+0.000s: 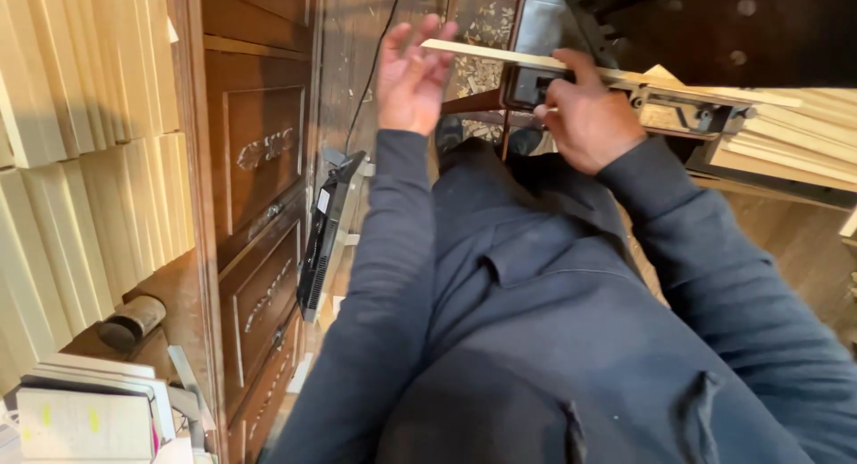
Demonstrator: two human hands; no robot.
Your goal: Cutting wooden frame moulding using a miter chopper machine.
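A flat black screen leans upright on its edge against the front of a dark brown wooden cabinet, near the middle left of the view, just beside the person's dark blue sleeve. It is thin and rectangular and seen nearly edge-on, so its display face cannot be made out. A small pale rectangular label sits on its back near the top. At the lower left lies a stack of flat white packages, the topmost bearing small yellow marks.
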